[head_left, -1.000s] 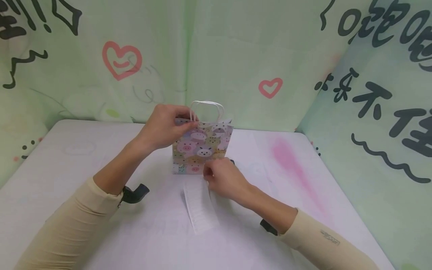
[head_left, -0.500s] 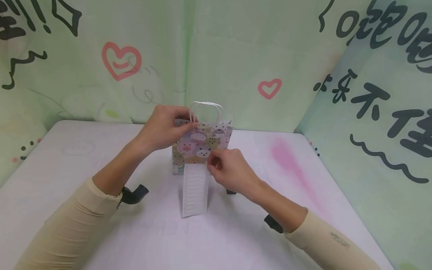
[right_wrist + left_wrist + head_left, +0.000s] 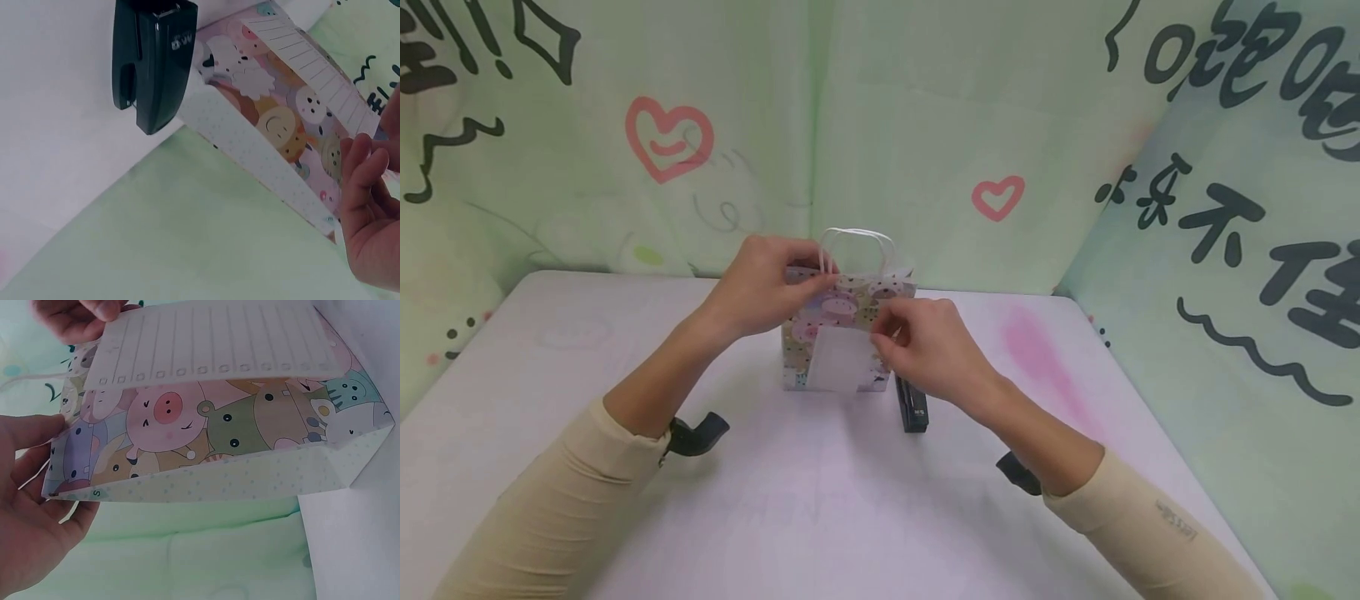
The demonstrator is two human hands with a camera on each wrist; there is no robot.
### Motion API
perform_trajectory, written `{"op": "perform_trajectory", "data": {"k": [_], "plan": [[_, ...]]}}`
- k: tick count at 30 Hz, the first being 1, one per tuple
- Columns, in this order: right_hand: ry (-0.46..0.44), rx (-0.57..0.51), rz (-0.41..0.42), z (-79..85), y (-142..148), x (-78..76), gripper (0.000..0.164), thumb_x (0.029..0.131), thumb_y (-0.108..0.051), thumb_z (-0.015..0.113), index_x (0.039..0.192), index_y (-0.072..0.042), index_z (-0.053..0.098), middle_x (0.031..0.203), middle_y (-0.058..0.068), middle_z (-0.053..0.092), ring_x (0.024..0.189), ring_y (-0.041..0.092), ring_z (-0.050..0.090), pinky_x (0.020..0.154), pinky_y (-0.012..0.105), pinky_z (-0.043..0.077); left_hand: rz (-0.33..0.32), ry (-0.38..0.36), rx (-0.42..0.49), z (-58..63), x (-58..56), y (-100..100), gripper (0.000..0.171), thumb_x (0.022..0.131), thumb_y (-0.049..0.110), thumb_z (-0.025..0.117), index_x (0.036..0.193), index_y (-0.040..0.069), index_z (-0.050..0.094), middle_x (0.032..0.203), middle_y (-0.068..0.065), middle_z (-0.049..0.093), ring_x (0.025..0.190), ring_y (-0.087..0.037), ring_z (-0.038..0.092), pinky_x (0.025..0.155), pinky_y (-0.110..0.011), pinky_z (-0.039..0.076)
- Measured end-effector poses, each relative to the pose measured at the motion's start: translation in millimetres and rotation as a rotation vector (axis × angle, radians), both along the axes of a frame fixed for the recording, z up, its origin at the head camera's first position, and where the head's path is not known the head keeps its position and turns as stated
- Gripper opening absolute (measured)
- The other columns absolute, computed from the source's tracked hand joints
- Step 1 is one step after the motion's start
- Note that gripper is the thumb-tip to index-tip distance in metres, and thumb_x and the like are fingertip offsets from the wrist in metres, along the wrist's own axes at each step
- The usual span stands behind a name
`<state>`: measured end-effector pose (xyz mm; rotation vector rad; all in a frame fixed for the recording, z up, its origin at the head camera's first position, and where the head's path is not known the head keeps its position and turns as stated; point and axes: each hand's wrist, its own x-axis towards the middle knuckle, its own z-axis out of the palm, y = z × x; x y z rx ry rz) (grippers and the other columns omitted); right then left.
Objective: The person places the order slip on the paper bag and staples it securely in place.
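A small paper gift bag (image 3: 797, 333) with cartoon animals and white cord handles (image 3: 859, 232) stands upright on the table. My left hand (image 3: 765, 279) pinches its top edge at the left, beside a handle. A white lined paper slip (image 3: 842, 360) with small checkboxes, clear in the left wrist view, hangs in front of the bag. My right hand (image 3: 928, 342) pinches the slip near its upper right corner between thumb and fingers. A black stapler (image 3: 912, 408) lies on the table at the bag's right, partly behind the right hand; the right wrist view shows its end.
The white table (image 3: 760, 500) has a pink smear (image 3: 1037, 350) at the right. A green printed cloth (image 3: 910, 125) stands behind the table, and its right side carries large dark characters.
My right hand has lifted the paper slip from the table up against the bag's front, and the stapler has come into fuller view. The left hand keeps its place on the bag.
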<state>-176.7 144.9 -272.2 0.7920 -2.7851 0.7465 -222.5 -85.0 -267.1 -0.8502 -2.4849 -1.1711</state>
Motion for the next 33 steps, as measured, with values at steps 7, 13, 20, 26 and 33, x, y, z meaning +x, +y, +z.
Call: {"op": "perform_trajectory", "data": {"k": [7, 13, 20, 26, 33], "plan": [[0.032, 0.000, -0.029, 13.6, -1.4, -4.0, 0.006, 0.086, -0.014, 0.068, 0.092, -0.011, 0.067, 0.082, -0.003, 0.066, 0.067, 0.011, 0.058, 0.056, 0.021, 0.050, -0.010, -0.001, 0.005, 0.8, 0.5, -0.2, 0.006, 0.090, 0.022, 0.068, 0.088, 0.016, 0.068, 0.095, 0.003, 0.071, 0.098, -0.013, 0.066, 0.086, -0.036, 0.053], [0.059, 0.004, -0.037, 23.3, -2.4, -7.0, 0.006, 0.087, -0.015, 0.067, 0.092, -0.012, 0.069, 0.081, -0.003, 0.066, 0.067, 0.011, 0.058, 0.056, 0.021, 0.050, -0.020, -0.003, 0.020, 0.3, 0.2, -0.4, 0.005, 0.091, 0.020, 0.066, 0.088, 0.016, 0.067, 0.095, 0.003, 0.071, 0.097, -0.013, 0.066, 0.083, -0.037, 0.053], [0.077, 0.019, -0.063, 29.5, -3.6, -9.3, 0.006, 0.087, -0.016, 0.068, 0.090, -0.012, 0.071, 0.078, -0.005, 0.067, 0.066, 0.008, 0.059, 0.057, 0.021, 0.050, -0.032, -0.013, 0.033, 0.7, 2.8, -0.2, 0.007, 0.091, 0.019, 0.064, 0.090, 0.014, 0.067, 0.096, 0.001, 0.071, 0.099, -0.015, 0.066, 0.085, -0.039, 0.053], [0.087, 0.024, -0.090, 32.8, -5.3, -10.2, 0.009, 0.086, -0.017, 0.070, 0.091, -0.010, 0.072, 0.079, -0.003, 0.069, 0.068, 0.008, 0.062, 0.060, 0.021, 0.052, -0.036, -0.010, 0.034, 0.5, 3.3, -0.4, 0.008, 0.092, 0.021, 0.062, 0.091, 0.014, 0.067, 0.097, 0.001, 0.071, 0.099, -0.016, 0.066, 0.086, -0.040, 0.053], [0.103, 0.004, -0.111, 34.2, -7.4, -9.5, 0.011, 0.085, -0.018, 0.072, 0.092, -0.009, 0.073, 0.079, -0.002, 0.069, 0.069, 0.009, 0.062, 0.060, 0.021, 0.053, -0.036, 0.024, 0.019, -0.7, 2.3, -0.6, 0.009, 0.091, 0.028, 0.064, 0.087, 0.020, 0.063, 0.093, 0.007, 0.069, 0.093, -0.010, 0.065, 0.082, -0.035, 0.053]]}}
